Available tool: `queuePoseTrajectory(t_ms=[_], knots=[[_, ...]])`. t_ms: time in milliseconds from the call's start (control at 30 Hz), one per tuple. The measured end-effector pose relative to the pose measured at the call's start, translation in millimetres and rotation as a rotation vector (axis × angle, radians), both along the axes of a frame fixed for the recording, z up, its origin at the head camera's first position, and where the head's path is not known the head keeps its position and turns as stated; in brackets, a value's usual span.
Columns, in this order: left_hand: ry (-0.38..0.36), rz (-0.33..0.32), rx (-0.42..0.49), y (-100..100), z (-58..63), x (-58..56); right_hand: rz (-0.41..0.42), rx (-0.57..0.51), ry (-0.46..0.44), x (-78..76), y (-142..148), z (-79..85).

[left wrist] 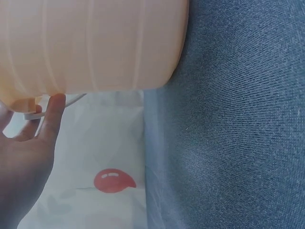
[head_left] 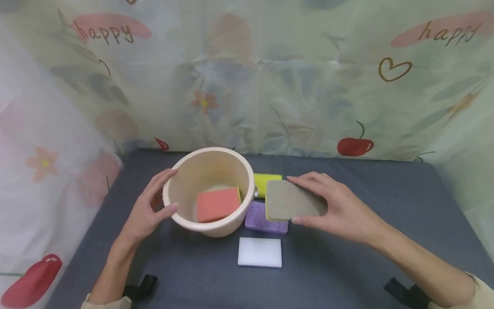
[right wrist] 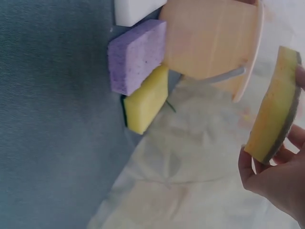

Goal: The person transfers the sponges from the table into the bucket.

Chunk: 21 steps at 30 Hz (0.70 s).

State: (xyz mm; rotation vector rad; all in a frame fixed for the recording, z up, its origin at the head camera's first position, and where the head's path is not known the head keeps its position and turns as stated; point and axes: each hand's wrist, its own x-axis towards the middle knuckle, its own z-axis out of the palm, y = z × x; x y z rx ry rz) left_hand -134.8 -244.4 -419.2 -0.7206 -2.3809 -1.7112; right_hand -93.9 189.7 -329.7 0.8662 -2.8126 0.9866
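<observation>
My left hand (head_left: 144, 210) grips the rim of a cream plastic bucket (head_left: 221, 229) from the left, and its fingers touch the bucket wall (left wrist: 114, 43) beside the handle in the left wrist view. Inside the bucket lies a coral-faced sponge (head_left: 218, 204) with a yellow edge. To the right of the bucket, my right hand (head_left: 343, 208) pinches a sponge (head_left: 289, 199) by its edges, thumb on the near side and fingers on the far side. That sponge has a grey face and a thick yellow foam layer (right wrist: 274, 107). It is held up off the table.
Beside the bucket lie a yellow sponge (head_left: 264, 182) with a dark underside, a purple sponge (head_left: 266, 219) and, nearer, a white sponge (head_left: 260, 252). All rest on the dark grey tabletop (head_left: 347, 274). A printed curtain (head_left: 258, 103) hangs behind and at both sides.
</observation>
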Motion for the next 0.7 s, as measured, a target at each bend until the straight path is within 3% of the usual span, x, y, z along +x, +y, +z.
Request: queuePoseTrajectory(t_ms=[333, 700], knots=[[0.005, 0.021, -0.004, 2, 1.0, -1.8, 0.059, -0.03, 0.036, -12.6, -15, 15.4], [0.003, 0.029, -0.002, 2, 0.7, -0.1, 0.102, -0.068, 0.04, -25.9, -35, 18.2]])
